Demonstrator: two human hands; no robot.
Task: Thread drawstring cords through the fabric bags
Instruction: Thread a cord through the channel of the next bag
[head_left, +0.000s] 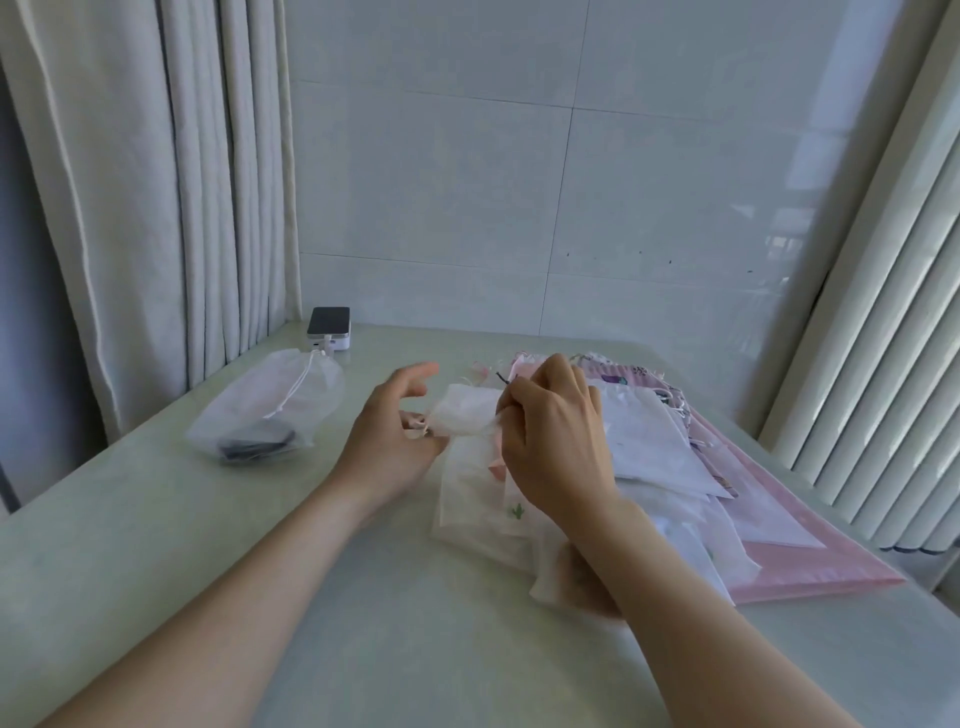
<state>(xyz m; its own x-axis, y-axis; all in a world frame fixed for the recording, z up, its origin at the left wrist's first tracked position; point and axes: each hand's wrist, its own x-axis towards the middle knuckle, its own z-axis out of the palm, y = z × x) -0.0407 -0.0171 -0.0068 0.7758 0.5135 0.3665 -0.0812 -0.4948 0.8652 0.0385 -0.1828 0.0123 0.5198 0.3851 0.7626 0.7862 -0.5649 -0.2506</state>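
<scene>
Working at mid-frame, the right hand is pinching the gathered mouth of a sheer bag with curled fingers, evidently keeping the channel taut. Whether a cord is sitting between the fingertips is too small to tell. The left hand is meeting the opposite end of that mouth, thumb and forefinger spread loosely, lower fingers curled against the fabric; a firm grip cannot be confirmed. The bag's body is lying flat on the surface, probably for support. A stack of bags is waiting right of centre, within reach. A corded bag is lying apart at left, seemingly finished.
</scene>
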